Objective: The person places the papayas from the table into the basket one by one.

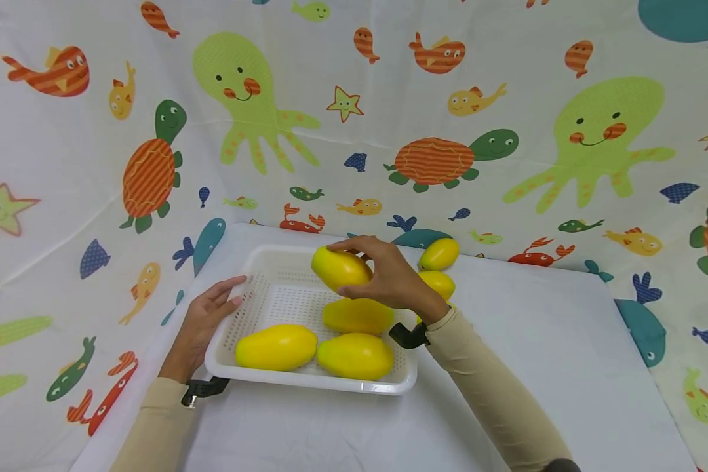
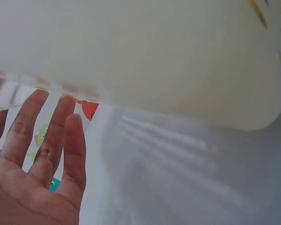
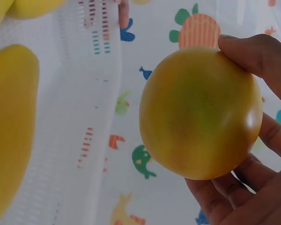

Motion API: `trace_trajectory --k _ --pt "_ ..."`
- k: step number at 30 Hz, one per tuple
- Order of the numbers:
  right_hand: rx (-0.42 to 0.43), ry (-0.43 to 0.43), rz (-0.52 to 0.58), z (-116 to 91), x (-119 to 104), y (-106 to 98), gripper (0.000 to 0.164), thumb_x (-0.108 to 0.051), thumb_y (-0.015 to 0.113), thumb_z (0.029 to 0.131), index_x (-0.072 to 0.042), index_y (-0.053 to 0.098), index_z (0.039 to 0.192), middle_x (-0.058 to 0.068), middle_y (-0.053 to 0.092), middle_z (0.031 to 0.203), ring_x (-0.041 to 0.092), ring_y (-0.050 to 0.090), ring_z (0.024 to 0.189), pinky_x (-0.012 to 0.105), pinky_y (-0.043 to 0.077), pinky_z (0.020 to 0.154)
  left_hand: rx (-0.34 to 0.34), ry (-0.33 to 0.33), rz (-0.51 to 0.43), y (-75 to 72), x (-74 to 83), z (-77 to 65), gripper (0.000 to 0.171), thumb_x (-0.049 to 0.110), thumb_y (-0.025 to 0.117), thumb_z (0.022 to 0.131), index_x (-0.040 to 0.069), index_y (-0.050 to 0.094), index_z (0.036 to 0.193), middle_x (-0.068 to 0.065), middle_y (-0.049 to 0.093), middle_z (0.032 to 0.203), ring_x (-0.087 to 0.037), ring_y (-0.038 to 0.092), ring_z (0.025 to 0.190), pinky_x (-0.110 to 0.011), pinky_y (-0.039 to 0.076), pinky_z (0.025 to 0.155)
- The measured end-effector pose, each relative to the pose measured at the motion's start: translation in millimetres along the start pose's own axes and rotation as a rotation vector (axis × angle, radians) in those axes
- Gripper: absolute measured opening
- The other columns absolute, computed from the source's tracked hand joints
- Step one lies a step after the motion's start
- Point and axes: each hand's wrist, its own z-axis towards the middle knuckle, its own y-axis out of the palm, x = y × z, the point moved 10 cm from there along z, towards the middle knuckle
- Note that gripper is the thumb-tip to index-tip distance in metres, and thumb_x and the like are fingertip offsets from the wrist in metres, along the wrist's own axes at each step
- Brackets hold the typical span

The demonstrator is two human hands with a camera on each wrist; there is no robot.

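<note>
My right hand (image 1: pixel 392 272) grips a yellow papaya (image 1: pixel 337 267) and holds it above the far right part of a white perforated basket (image 1: pixel 259 262). In the right wrist view, thumb and fingers lie round the papaya (image 3: pixel 199 115), whose rounded end has a greenish middle. Three more papayas lie in the basket: one at the near left (image 1: pixel 277 347), another at the near right (image 1: pixel 356 356), and a third behind it (image 1: pixel 356 316). At the basket's left side, my left hand (image 1: pixel 203 321) touches the rim with fairly straight fingers, seen palm-side in the left wrist view (image 2: pixel 42 159).
Right of the basket, smaller yellow fruits lie in a row on the white table (image 1: pixel 537 347): a far one (image 1: pixel 439 254), a middle one (image 1: pixel 438 284) and one mostly hidden by the right wrist. A sea-animal print curtain (image 1: pixel 330 78) hangs behind and at the sides.
</note>
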Motion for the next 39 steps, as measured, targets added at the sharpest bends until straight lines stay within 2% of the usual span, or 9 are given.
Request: trace_trajectory --k 10,15,21,31,39 --pt "-0.068 0.038 0.009 22 0 32 0.065 -0.023 0.091 0.086 -0.021 0.064 0.144 -0.005 0.066 0.142 0.016 0.059 0.125 0.034 0.056 0.107 -0.004 0.008 -0.018 0.5 -1.1 -1.0 0.060 0.035 0.064 0.107 0.024 0.043 0.163 -0.007 0.041 0.172 -0.015 0.072 0.123 -0.039 0.062 0.095" --pt "-0.119 0.017 0.011 32 -2 48 0.063 -0.021 0.090 0.087 -0.018 0.064 0.144 -0.002 0.066 0.142 0.016 0.059 0.124 0.032 0.056 0.107 -0.004 0.019 -0.008 0.4 0.1 -0.9 0.060 0.035 0.064 0.108 0.024 0.043 0.163 -0.006 0.041 0.172 -0.013 0.071 0.123 -0.038 0.062 0.095" --pt "-0.211 0.024 0.000 39 2 72 0.061 -0.020 0.088 0.089 -0.017 0.064 0.145 0.000 0.066 0.142 0.017 0.059 0.122 0.028 0.055 0.106 -0.003 0.015 0.001 -0.7 0.5 -2.2 0.059 0.035 0.063 0.108 0.025 0.043 0.163 -0.006 0.043 0.171 -0.013 0.072 0.123 -0.037 0.063 0.095" --pt "-0.352 0.047 0.036 50 10 107 0.061 -0.022 0.085 0.092 -0.021 0.062 0.148 -0.005 0.064 0.148 0.012 0.059 0.129 0.024 0.049 0.116 -0.003 -0.012 0.007 -2.9 -2.3 -0.5 0.060 0.039 0.064 0.107 0.029 0.043 0.162 -0.004 0.042 0.171 -0.014 0.073 0.121 -0.039 0.063 0.094" --pt "-0.430 0.066 0.014 53 15 126 0.059 -0.017 0.082 0.094 -0.021 0.060 0.149 -0.006 0.062 0.151 0.011 0.058 0.133 0.030 0.045 0.123 -0.015 0.017 0.007 -3.5 -1.6 0.1 0.058 0.036 0.062 0.108 0.028 0.044 0.162 -0.005 0.043 0.170 -0.014 0.073 0.121 -0.040 0.064 0.093"
